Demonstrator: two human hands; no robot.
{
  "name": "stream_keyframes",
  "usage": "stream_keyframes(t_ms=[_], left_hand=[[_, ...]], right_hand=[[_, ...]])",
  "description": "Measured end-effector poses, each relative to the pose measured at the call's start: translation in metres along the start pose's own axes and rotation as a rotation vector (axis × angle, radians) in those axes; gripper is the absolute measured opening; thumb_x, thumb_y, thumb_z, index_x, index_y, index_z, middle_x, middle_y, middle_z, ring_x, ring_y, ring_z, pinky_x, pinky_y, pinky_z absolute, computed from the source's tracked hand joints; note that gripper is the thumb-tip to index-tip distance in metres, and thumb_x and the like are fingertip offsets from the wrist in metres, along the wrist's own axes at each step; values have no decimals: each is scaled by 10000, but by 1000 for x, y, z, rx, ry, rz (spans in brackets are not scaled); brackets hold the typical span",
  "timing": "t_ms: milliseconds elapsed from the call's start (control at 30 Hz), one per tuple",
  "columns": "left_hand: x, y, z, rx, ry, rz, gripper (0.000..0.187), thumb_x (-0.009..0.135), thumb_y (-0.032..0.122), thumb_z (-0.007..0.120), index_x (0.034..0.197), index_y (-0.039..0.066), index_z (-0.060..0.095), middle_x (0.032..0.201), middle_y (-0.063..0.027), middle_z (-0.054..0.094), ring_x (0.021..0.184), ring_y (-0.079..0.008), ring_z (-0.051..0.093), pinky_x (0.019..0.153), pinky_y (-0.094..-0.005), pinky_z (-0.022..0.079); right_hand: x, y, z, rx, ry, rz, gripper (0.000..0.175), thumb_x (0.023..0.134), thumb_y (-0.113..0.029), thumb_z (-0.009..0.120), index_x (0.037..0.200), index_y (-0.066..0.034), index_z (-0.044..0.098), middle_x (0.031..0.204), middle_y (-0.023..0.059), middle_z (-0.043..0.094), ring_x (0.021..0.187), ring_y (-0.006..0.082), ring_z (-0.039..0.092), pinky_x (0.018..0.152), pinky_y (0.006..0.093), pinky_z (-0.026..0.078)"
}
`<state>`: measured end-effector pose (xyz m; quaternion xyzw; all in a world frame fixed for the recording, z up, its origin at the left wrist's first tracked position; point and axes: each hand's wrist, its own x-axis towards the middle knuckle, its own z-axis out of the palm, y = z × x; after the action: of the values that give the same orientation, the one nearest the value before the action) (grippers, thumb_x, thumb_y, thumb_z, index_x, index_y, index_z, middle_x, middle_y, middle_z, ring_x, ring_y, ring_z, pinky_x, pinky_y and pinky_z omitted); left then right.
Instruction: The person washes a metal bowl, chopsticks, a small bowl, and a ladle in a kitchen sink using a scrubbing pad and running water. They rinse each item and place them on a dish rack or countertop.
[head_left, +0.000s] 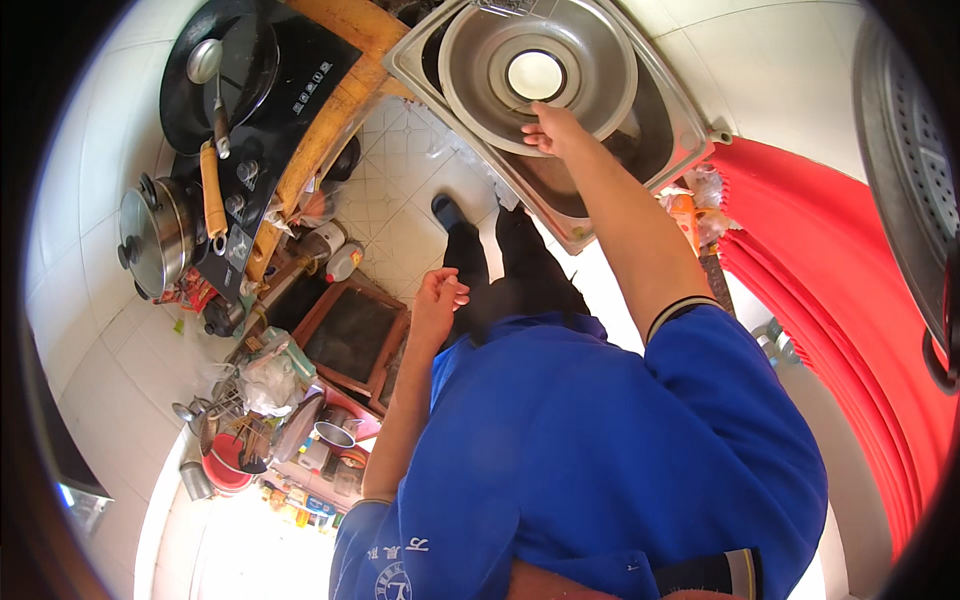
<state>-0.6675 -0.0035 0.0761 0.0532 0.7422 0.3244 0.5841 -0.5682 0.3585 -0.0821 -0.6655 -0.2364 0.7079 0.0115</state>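
Note:
My right hand reaches over a large round metal basin that sits in the stainless steel sink. Its fingers are partly curled near a thin line beside a small white round dish or opening at the basin's middle; whether they hold anything is unclear. My left hand hangs in front of my body, fingers loosely bent and a little apart, with nothing visible in it.
At the left, a wok with a ladle stands on a black cooktop near a lidded pot. A red curtain hangs at the right. Bottles and a wood-framed panel are low at the left.

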Motion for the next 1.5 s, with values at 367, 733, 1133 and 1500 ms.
stream_keyframes(t_ms=[367,733,1133,1500], left_hand=[[62,18,1,87,-35,88,329,1086,283,520,1271,20,588,960,-87,716,831,-134,675,739,-284,518],[292,180,66,731,83,697,519,981,365,665,1299,-31,557,1100,-217,710,1010,-357,702,908,-426,545],[387,210,126,1052,-40,247,652,910,282,670,1387,-87,420,1268,-310,656,1173,-413,672,987,-474,547],[402,194,125,812,-95,268,631,922,146,544,1448,-101,299,1284,-386,610,1170,-468,647,1017,-475,522]], right_hand=[[42,3,20,310,-66,31,220,967,-133,478,806,-51,602,772,100,608,607,236,591,470,342,381],[-13,-25,-2,-932,357,-268,375,956,-178,479,1146,2,747,1195,220,719,1128,407,691,889,496,592],[29,-6,-15,-706,256,-322,474,1013,-301,414,1011,47,737,1109,291,707,1074,469,670,966,506,530],[-16,-7,-26,-868,406,-520,422,1039,-307,447,988,41,681,976,289,721,955,472,698,867,551,556]])
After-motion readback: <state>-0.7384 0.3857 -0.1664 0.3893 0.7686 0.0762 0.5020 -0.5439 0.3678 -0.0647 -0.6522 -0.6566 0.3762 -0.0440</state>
